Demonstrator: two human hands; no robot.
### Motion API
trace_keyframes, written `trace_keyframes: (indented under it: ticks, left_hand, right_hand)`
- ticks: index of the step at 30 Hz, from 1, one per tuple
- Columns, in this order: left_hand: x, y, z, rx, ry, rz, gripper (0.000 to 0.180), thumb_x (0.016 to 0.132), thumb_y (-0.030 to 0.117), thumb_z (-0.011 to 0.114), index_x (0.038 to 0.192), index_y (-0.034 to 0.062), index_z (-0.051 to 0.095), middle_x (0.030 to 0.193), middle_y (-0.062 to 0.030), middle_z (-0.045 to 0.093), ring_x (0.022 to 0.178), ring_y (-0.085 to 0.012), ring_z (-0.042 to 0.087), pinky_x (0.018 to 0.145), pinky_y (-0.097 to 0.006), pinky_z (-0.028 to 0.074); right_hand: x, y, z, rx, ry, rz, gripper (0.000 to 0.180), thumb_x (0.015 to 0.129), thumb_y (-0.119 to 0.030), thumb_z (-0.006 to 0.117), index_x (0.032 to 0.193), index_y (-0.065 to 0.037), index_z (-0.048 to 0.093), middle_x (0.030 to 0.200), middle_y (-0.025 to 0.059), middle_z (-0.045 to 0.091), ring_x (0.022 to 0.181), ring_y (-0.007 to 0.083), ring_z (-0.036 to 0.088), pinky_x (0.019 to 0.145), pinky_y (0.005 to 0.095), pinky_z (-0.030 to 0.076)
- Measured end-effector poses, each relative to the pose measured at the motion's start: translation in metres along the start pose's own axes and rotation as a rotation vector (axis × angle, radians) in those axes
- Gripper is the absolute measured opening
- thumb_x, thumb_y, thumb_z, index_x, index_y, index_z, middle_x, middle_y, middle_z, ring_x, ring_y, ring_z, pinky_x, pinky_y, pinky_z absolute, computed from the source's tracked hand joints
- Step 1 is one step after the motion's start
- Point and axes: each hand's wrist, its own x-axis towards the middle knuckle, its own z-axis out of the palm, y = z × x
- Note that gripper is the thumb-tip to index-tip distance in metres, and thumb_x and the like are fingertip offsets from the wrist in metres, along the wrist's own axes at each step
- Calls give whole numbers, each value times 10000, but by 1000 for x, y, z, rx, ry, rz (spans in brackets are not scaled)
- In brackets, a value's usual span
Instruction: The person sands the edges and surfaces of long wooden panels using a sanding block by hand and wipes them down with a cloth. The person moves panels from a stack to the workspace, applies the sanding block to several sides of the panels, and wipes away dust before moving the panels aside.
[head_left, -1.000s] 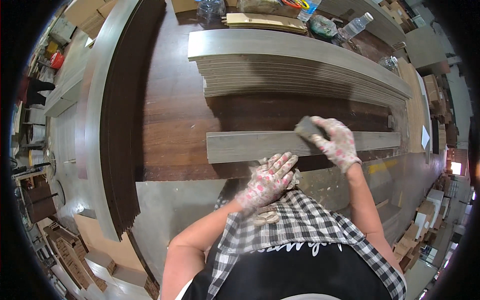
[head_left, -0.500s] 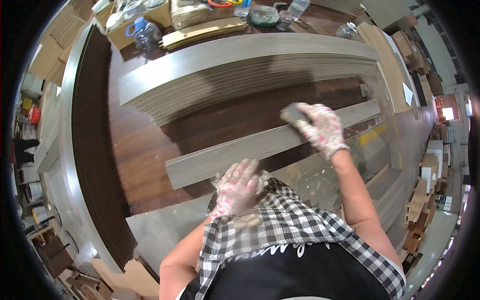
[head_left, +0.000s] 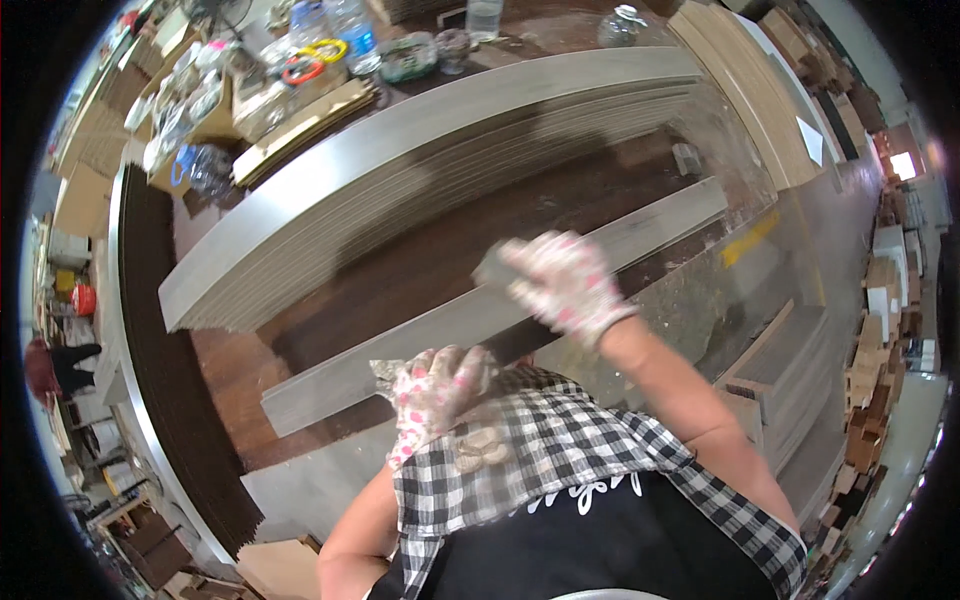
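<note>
We see a long grey plank (head_left: 430, 335) lying slantwise on the dark brown desk (head_left: 400, 280), just in front of a tall stack of similar grey planks (head_left: 400, 170). Our right hand (head_left: 565, 285), in a pink-spotted work glove, has its fingers clenched around a small grey block (head_left: 492, 268), perhaps a sanding sponge, pressed onto the plank's top face. Our left hand (head_left: 440, 395), gloved alike, rests at the plank's near edge with fingers curled over a crumpled rag (head_left: 388, 372); how firmly it grips we cannot tell. Beyond the stack stand plastic bottles (head_left: 355, 35), a glass jar (head_left: 620, 25) and rolls of coloured tape (head_left: 310, 62)
</note>
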Motion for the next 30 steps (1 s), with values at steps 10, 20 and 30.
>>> trace_keyframes:
  ticks: [10, 20, 30]
  left_hand:
    - [55, 45, 22, 90, -188, -227, 244, 792, 335, 729, 926, 136, 686, 1213, -50, 602, 1045, -296, 602, 916, -483, 465]
    - [59, 58, 14, 149, -332, -403, 405, 581, 227, 801, 954, 147, 665, 1077, -56, 598, 1052, -271, 586, 963, -524, 430]
    - [55, 46, 17, 127, -363, -335, 451, 545, 252, 818, 931, 107, 636, 1005, -93, 578, 987, -322, 580, 794, -463, 485]
  right_hand:
    - [-27, 150, -48, -202, 13, 391, 401, 927, -522, 543, 1047, -175, 704, 889, 125, 682, 862, 282, 665, 738, 404, 548]
    - [-63, 290, -92, -229, -95, 573, 637, 865, -734, 482, 1218, -244, 685, 1135, 48, 708, 1057, 241, 664, 894, 399, 524]
    - [-87, 355, -109, -5, -38, 694, 613, 832, -646, 624, 1183, -149, 695, 1196, 127, 667, 1167, 321, 598, 987, 417, 466]
